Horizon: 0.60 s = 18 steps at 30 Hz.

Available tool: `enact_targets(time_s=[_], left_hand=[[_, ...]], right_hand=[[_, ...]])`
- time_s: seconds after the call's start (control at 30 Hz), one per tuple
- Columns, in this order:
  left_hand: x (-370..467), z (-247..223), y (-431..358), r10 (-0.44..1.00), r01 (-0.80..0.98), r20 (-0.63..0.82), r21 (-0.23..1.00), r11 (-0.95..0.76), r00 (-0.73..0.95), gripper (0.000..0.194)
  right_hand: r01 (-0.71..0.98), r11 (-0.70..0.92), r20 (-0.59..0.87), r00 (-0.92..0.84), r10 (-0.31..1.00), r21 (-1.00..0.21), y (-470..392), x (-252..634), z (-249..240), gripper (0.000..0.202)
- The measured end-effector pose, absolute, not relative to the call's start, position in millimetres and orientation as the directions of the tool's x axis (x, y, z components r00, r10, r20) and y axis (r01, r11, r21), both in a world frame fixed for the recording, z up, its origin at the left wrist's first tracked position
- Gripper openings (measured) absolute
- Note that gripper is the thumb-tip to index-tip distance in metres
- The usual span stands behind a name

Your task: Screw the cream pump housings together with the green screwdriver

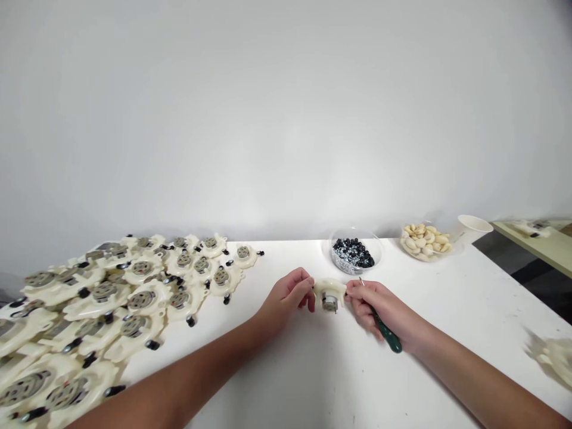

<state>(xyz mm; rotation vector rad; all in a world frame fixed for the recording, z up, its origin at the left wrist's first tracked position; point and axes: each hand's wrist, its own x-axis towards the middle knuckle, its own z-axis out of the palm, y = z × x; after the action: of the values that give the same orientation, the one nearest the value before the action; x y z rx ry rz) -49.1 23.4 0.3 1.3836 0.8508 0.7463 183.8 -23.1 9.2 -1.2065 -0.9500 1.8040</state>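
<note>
Between my two hands a cream plastic motor housing point(329, 286) is held just over the white table, its silver motor point(329, 302) facing me. My left hand point(292, 290) pinches the housing's left edge with thumb and fingers. At the right edge, my right hand point(369, 301) grips the housing with its fingertips. The same hand also keeps a screwdriver-like tool with a dark green handle point(388, 335) tucked across the palm, its thin metal shaft pointing up past the thumb. What the right fingertips press against is partly hidden.
Many similar motor housings point(142, 268) with black fittings are piled on the left. Behind my hands stands a clear bowl point(338, 262) of small black parts. Farther right are a bag of cream discs point(426, 241) and a white cup point(474, 225). Another cream part point(558, 357) lies at the right edge.
</note>
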Motion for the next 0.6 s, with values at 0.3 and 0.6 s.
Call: enact_targets(time_s=[0.3,0.6], left_hand=[[-48.6,3.5,20.7,0.86,0.12,-0.092,0.992,0.036,0.503,0.041],[-47.2,7.1,17.5,0.854,0.226,-0.064,0.972,-0.063,0.516,0.048]], right_hand=[[-0.197,-0.524,-0.441,-0.345,0.828,-0.829,-24.6,185.4,8.6,0.038],[-0.332,-0.731,-0.54,-0.507,0.672,-0.597,-19.8,191.6,9.8,0.04]])
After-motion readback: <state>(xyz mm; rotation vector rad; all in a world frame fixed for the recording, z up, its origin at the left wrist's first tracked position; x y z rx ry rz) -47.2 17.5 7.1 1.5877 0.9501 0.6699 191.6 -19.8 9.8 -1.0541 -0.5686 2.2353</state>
